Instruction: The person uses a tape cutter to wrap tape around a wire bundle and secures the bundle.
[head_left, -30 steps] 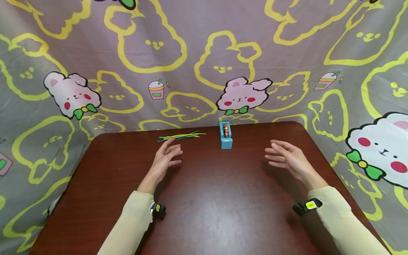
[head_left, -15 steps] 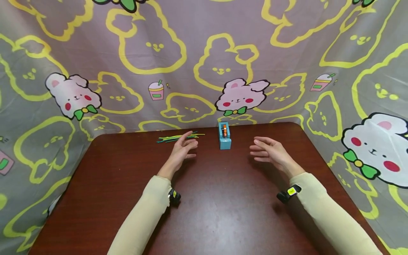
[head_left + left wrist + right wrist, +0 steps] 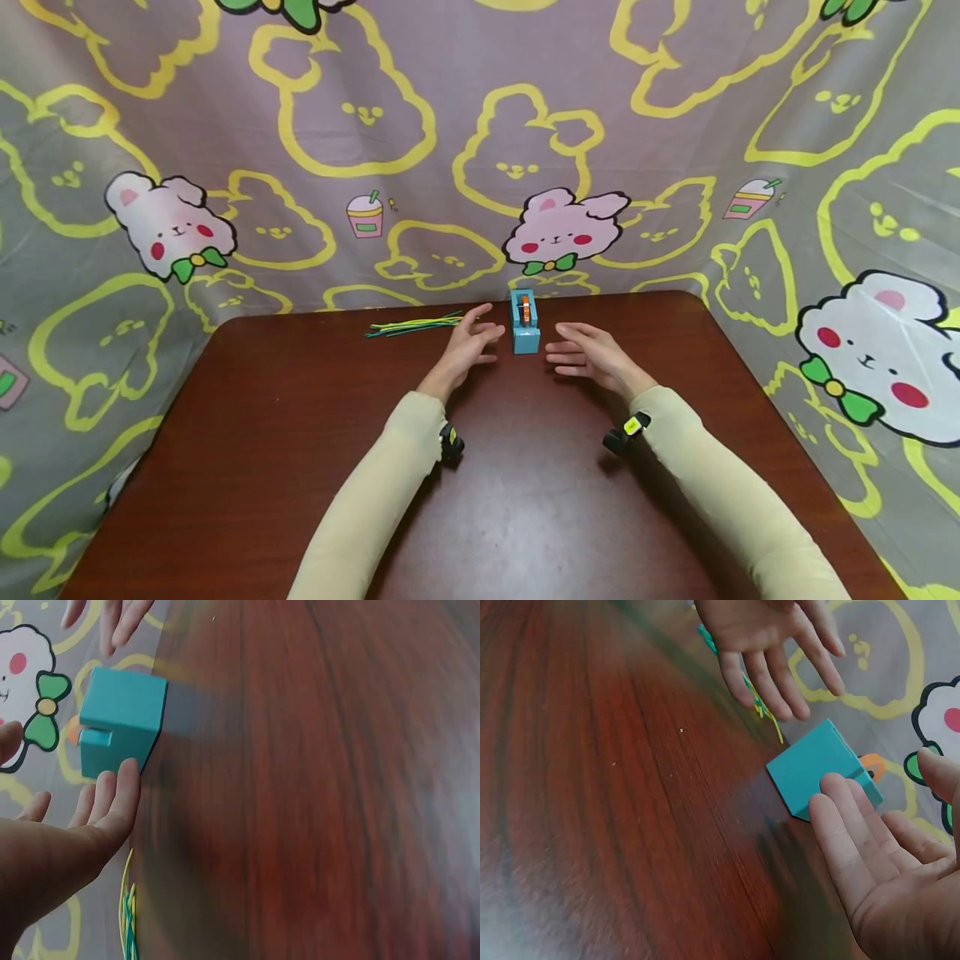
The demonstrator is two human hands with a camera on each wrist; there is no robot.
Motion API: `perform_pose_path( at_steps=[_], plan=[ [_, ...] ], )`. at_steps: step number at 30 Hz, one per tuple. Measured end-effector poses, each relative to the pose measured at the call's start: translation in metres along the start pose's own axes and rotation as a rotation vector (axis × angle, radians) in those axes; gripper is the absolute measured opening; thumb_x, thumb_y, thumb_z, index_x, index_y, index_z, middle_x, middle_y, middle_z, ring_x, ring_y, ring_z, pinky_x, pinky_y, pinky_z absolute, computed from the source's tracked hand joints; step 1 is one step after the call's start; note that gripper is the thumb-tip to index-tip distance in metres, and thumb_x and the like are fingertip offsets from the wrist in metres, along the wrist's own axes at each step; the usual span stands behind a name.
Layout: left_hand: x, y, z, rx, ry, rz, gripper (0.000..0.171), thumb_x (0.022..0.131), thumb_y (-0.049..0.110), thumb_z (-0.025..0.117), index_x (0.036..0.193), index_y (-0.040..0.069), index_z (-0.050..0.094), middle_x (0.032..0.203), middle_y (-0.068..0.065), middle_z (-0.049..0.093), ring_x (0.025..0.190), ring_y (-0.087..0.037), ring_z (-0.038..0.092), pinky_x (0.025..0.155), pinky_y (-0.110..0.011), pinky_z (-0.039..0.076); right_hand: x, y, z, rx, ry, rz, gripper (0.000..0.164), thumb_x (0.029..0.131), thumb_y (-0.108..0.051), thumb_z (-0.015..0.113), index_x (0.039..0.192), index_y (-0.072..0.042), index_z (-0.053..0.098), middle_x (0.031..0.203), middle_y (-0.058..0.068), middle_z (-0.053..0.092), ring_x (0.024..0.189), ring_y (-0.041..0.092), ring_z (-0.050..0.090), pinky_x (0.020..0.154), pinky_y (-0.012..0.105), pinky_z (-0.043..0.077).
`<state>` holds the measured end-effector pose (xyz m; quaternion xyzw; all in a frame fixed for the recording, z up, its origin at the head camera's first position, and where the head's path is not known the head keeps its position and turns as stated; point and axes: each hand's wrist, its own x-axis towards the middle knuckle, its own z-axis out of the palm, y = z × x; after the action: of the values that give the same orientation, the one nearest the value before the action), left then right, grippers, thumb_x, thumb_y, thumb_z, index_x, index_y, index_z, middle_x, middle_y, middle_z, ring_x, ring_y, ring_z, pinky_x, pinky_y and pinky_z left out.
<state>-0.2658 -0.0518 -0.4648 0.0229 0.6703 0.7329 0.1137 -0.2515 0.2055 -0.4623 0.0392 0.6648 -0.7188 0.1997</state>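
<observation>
A blue tape dispenser [image 3: 527,340] with an orange roll stands near the table's back edge, between the two hands. Just left of it is my left hand [image 3: 467,348], fingers spread and slightly bent, holding nothing. My right hand [image 3: 592,357] is a short way to its right, palm facing in and fingers loosely extended. In the left wrist view the fingertips [image 3: 129,769] overlap the lower side of the dispenser [image 3: 126,697]; whether they touch it I cannot tell. The right wrist view shows the right fingers [image 3: 838,829] in front of the dispenser [image 3: 814,766], contact unclear.
Several thin yellow and green strands [image 3: 412,325] lie in a loose bundle behind and left of the left hand. Behind the dark brown table [image 3: 300,450] hangs a patterned curtain [image 3: 442,100], close to the back edge. Each wrist wears a small black camera.
Both hands have moved inward from either side toward the tape dispenser, the left rightward and the right leftward. The dispenser and the strands have stayed in place on the table.
</observation>
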Motion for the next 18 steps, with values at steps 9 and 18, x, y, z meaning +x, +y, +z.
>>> perform_pose_path(
  at_steps=[9,18],
  plan=[
    [0.012,-0.005,0.019,0.038,0.012,-0.013,0.059,0.099,0.015,0.064,0.153,0.013,0.041,0.141,-0.024,0.046,0.119,-0.039,0.056,0.088,-0.052,0.054,0.018,-0.001,0.008,0.020,-0.067,0.071,0.064,0.101,-0.043,0.060,0.150,-0.008,0.040,0.130,0.022,0.063,0.109,0.030,0.068,0.088,0.045,0.055],
    [0.021,-0.006,0.030,0.020,0.010,-0.028,0.056,0.098,0.014,0.064,0.151,0.015,0.045,0.134,-0.021,0.050,0.110,-0.031,0.060,0.090,-0.049,0.053,0.027,-0.008,0.014,0.015,-0.122,0.078,0.055,0.104,-0.039,0.056,0.147,-0.006,0.043,0.121,0.017,0.068,0.104,0.026,0.070,0.092,0.047,0.053]
  ],
)
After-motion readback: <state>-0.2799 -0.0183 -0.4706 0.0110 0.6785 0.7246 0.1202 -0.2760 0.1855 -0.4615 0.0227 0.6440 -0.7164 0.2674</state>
